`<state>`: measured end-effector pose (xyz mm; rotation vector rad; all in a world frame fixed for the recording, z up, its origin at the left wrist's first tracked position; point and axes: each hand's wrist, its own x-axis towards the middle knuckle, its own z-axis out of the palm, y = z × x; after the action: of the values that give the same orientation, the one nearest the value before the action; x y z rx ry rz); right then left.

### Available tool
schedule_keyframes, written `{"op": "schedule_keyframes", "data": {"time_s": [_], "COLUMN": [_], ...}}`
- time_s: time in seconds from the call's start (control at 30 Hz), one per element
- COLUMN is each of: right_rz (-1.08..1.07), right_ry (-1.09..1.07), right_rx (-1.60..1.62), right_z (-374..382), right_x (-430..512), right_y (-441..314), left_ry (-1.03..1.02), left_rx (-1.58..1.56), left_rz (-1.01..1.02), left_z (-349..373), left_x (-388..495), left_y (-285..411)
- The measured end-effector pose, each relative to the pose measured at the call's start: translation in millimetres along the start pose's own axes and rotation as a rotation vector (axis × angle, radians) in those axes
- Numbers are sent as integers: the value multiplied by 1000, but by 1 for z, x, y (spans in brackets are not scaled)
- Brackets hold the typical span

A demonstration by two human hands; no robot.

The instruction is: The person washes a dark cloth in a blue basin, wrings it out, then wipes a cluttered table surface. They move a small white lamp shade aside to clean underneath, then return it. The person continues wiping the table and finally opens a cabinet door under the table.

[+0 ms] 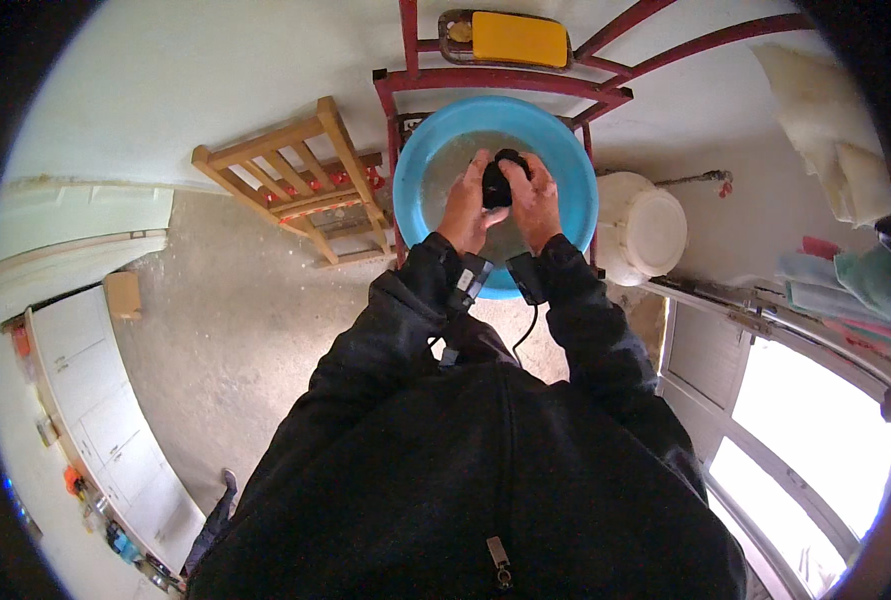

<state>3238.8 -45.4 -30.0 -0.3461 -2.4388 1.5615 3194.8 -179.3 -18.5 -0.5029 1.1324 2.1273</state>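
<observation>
Both my hands are over a round blue plastic basin (pixel 423 142) that holds cloudy water (pixel 445 169). Between them is a bunched black cloth (pixel 497 184), gripped from both sides. My left hand (pixel 464 202) is closed around its left side, fingers pointing away from me. On the other side, my right hand (pixel 535 199) presses its thumb against the cloth. Part of the cloth is hidden by my fingers, so I cannot tell what kind of item it is. The basin rests in a dark red metal stand (pixel 502 79).
A yellow object (pixel 520 39) lies in a tray on the stand's upper rack. Left stands a wooden chair-like frame (pixel 288 172); right, a lidded white bucket (pixel 640 229). White cabinets (pixel 108 405) line the far left, near another person's leg (pixel 217 514). A glazed door (pixel 805 420) is at right.
</observation>
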Motion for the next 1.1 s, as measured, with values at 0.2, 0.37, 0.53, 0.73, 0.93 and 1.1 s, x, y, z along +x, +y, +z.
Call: {"op": "schedule_keyframes", "data": {"time_s": [0.2,0.37,0.53,0.73,0.93,1.1], "right_rz": [-100,-102,-205,-377,-404,-442], "right_ry": [78,16,-58,-16,-87,-124], "right_rx": [-231,-656,-904,-918,-785,-663], "right_z": [20,22,23,28,20,15], "right_x": [1,2,9,16,17,18], "right_y": [5,-2,0,8,2,-1], "left_ry": [-68,215,205,145,81,56], "left_rx": [86,659,1252,1172,1351,785], "left_rz": [156,340,670,718,630,280], "left_z": [-23,-22,-28,-32,-39,-42], "left_x": [38,56,59,60,61,66], "left_y": [-30,-51,-44,-39,-30,-26]}}
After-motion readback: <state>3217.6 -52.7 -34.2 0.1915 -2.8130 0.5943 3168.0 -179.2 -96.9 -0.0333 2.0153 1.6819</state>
